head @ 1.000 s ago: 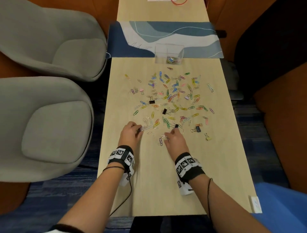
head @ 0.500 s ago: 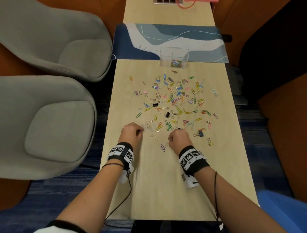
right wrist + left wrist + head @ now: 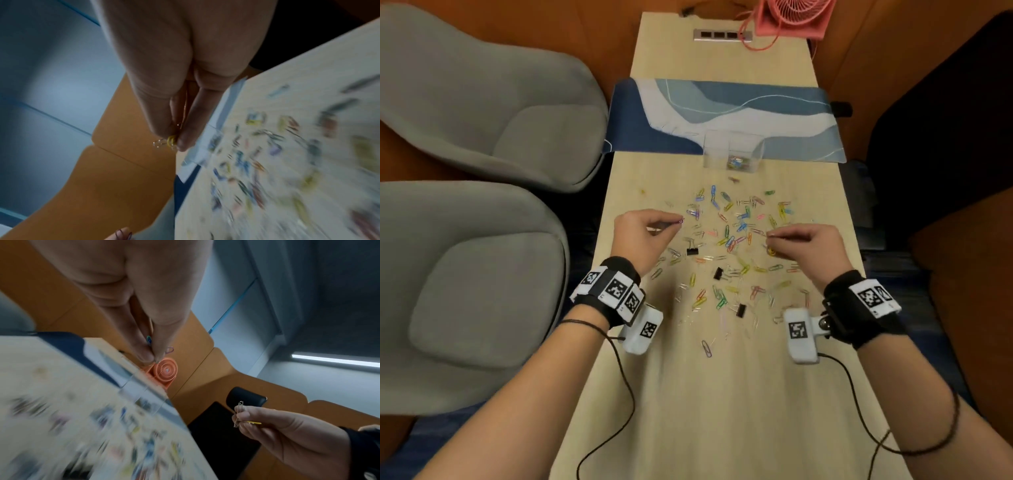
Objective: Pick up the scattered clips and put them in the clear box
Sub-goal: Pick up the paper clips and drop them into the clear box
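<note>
Several coloured paper clips and black binder clips point(image 3: 729, 240) lie scattered over the middle of the wooden table point(image 3: 722, 394). The clear box point(image 3: 733, 154) stands beyond them at the edge of the blue mat and holds a few clips. My left hand point(image 3: 645, 233) is raised above the left side of the scatter and pinches a purple clip point(image 3: 169, 350) and a blue one. My right hand point(image 3: 804, 245) hovers over the right side, pinching a silver clip point(image 3: 238, 413) and a yellow clip point(image 3: 171, 139). Both hands are short of the box.
A blue and white desk mat point(image 3: 726, 116) crosses the table behind the box. A pink fan point(image 3: 794, 15) and a power strip point(image 3: 722, 34) sit at the far end. Two grey chairs point(image 3: 482, 102) stand left of the table, and orange panels on the right.
Both hands have lifted off the near edge of the scatter and moved forward toward the box, each carrying pinched clips. The head view has tilted up to show the fan.
</note>
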Available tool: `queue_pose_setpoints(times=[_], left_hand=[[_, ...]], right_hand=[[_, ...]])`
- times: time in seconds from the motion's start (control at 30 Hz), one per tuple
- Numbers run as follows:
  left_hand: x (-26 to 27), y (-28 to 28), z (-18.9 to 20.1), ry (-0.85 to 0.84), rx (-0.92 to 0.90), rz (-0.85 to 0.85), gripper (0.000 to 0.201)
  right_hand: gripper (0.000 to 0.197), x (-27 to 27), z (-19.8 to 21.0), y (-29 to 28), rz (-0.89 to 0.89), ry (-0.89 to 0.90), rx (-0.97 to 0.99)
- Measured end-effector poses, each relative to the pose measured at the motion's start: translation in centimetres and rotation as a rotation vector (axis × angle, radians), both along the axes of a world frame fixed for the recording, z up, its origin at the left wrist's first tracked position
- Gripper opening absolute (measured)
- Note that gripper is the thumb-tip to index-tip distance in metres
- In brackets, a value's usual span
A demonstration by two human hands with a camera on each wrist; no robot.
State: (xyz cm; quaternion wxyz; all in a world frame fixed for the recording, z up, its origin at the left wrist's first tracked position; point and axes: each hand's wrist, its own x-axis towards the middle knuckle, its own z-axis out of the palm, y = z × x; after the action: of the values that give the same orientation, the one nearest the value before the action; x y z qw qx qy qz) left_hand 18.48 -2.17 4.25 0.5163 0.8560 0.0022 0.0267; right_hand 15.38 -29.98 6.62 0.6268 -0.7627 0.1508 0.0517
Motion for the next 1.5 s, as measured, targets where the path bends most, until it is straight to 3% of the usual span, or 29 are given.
queue_pose_setpoints(times=[0.17,0.27,0.47,0.57,0.77,0.9,1.0,1.13,1.3,1.5], left_hand=[[7.9,-2.4,3.8,-0.082,-0.023,-0.057,0.011],[12.0,-4.6,4.2,-0.121,-0.075,-0.052,0.013],[19.1,-9.4,1.1,-0.061,-0.135,-0.054,0.024],[21.9,-11.6,-0.8,-0.041,-0.121,-0.078,0.018],[25.7,-14.3,-3.8,-0.079,0.076,-0.129,0.01],[26.9,-14.6,-5.0,-0.098,0.213,-0.183,0.011],[26.9,-14.6,-5.6,-0.047,0.226,-0.161,0.016],[26.0,-14.0,-6.0,-0.11,0.232,-0.138,0.016],[23.9,-12.1,-6.3,-0.194,0.133,-0.038,0.011],[20.4,-9.2,-6.8,-0.177,0.092,-0.054,0.013]], right_hand=[[0.013,8.3,3.1,-2.1,-0.058,-0.169,-0.004],[0.011,13.0,3.2,-3.3,-0.103,-0.217,0.047],[0.015,20.2,1.6,-3.2,-0.179,-0.255,0.174],[0.017,22.5,-0.3,-3.4,-0.214,-0.211,0.22],[0.015,24.4,-4.0,-4.6,-0.233,-0.17,0.151],[0.013,25.3,-5.2,-5.2,-0.202,-0.189,0.003],[0.012,26.3,-5.7,-5.0,-0.151,-0.26,-0.168],[0.009,27.6,-6.0,-3.8,-0.036,-0.359,-0.387],[0.011,28.7,-6.8,-2.0,0.125,-0.403,-0.617],[0.016,28.6,-7.7,-1.1,0.207,-0.343,-0.779]])
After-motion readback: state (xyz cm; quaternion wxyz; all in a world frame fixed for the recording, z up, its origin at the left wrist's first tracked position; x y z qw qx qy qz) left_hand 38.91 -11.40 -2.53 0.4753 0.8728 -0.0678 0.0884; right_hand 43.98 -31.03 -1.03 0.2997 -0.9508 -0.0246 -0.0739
